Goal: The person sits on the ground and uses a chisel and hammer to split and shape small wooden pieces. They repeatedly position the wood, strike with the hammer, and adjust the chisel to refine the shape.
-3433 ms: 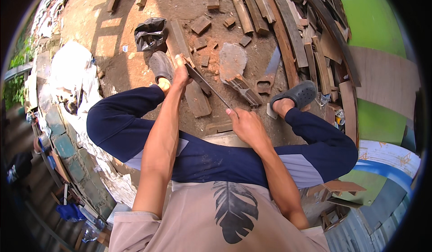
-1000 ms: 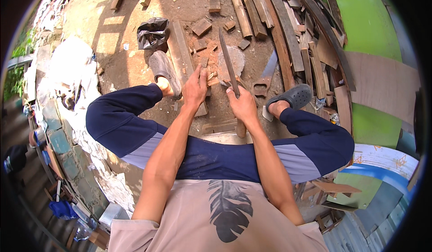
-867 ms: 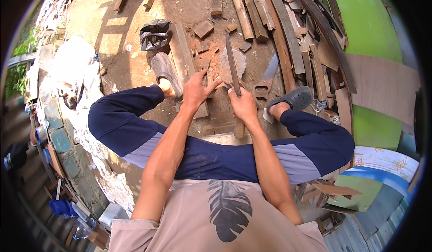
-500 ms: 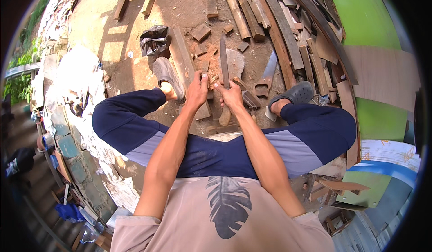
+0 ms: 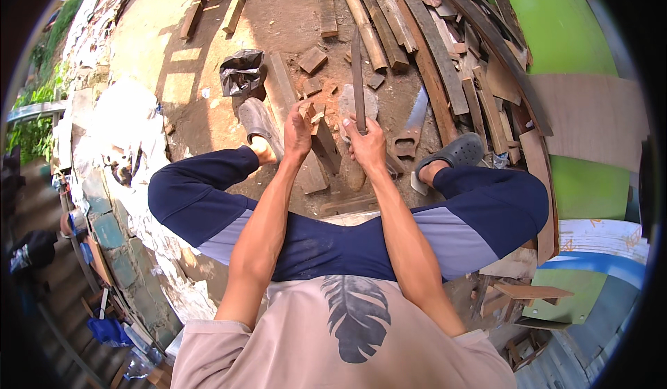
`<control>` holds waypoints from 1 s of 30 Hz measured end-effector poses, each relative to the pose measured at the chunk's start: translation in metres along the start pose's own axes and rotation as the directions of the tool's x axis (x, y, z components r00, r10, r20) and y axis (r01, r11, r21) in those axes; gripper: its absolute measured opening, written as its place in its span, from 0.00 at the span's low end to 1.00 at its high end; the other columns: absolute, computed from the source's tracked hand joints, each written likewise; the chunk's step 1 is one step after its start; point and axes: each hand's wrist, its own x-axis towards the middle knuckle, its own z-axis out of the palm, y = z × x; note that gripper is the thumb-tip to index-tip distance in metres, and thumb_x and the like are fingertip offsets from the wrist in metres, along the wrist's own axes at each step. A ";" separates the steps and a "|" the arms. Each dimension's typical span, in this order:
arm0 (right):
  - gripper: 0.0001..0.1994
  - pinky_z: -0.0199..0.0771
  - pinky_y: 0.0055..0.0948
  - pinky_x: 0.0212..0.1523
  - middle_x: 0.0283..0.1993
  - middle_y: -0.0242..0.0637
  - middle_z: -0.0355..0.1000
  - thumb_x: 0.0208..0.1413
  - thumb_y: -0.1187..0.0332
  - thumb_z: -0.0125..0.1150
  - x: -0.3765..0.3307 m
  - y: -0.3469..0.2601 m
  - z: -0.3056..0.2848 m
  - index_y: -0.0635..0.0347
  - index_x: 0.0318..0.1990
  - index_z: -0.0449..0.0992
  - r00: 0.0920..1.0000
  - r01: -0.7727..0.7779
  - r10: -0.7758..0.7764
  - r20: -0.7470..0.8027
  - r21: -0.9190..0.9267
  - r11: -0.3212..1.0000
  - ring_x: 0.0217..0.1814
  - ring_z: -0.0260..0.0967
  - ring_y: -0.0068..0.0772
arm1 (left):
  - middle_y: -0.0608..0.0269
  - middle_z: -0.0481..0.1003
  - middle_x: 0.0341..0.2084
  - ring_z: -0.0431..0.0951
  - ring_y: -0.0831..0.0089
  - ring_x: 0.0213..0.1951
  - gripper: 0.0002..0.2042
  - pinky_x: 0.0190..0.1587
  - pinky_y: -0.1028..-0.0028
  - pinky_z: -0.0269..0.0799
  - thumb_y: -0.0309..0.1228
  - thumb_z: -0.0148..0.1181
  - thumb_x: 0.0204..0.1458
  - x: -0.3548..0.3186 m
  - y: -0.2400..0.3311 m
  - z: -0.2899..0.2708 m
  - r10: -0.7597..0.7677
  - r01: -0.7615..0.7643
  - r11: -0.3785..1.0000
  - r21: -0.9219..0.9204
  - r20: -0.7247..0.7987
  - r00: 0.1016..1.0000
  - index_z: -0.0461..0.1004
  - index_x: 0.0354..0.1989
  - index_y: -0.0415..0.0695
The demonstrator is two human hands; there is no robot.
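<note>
My right hand (image 5: 367, 142) grips the handle of a long machete (image 5: 358, 76), its blade raised and pointing away from me. My left hand (image 5: 297, 130) pinches a small piece of wood (image 5: 310, 113) upright on a wooden board (image 5: 316, 163) that lies on the ground between my feet. A handsaw (image 5: 411, 125) lies flat just right of my right hand. I sit with knees spread, in dark blue trousers and grey sandals (image 5: 257, 119).
Long planks and offcuts (image 5: 410, 28) are piled ahead and to the right. A black plastic bag (image 5: 241, 73) lies ahead left. Small wood blocks (image 5: 313, 61) scatter over the dirt. A green wall (image 5: 566, 35) stands on the right, a stone-edged strip (image 5: 118, 201) on the left.
The machete has swung from lying slanted near the board to standing raised ahead. My right hand moved in close beside my left, which shifted onto the small wood piece.
</note>
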 end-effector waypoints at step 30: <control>0.17 0.63 0.19 0.15 0.23 0.24 0.68 0.62 0.66 0.64 -0.056 -0.070 -0.006 0.64 0.54 0.75 0.997 0.052 -0.063 0.035 0.271 0.961 0.17 0.63 0.13 | 0.51 0.81 0.41 0.80 0.64 0.45 0.55 0.50 0.67 0.73 0.76 0.15 0.53 0.001 0.035 0.003 -0.096 0.145 0.955 -0.257 0.196 0.976 0.77 0.50 0.36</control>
